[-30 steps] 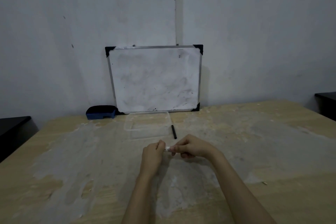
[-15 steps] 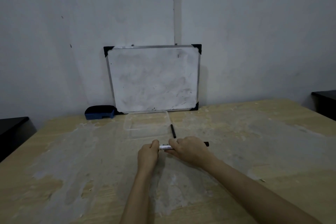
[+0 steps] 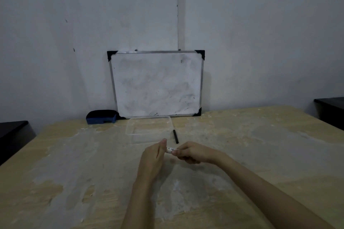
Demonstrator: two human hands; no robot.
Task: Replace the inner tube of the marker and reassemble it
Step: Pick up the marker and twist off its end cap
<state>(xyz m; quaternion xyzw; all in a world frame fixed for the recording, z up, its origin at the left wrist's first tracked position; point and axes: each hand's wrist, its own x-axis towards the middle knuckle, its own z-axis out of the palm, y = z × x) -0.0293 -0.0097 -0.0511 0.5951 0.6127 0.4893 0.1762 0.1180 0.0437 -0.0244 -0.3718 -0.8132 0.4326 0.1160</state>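
Note:
A white marker (image 3: 170, 149) is held level just above the wooden table (image 3: 260, 145), between both hands. My right hand (image 3: 193, 151) wraps its right part, so only a short white stretch shows. My left hand (image 3: 154, 156) pinches the marker's left end with thumb and fingers. A thin black tube (image 3: 175, 136) lies on the table just behind the hands, beside a clear plastic lid.
A clear plastic lid (image 3: 149, 128) lies flat behind the hands. A small whiteboard (image 3: 157, 83) leans on the wall, with a blue eraser (image 3: 101, 116) to its left. Dark furniture stands at both table ends.
The hands drew back toward me and closer together; the marker's black end that stuck out right of my right hand half a second ago is now hidden. The camera tilted up slightly.

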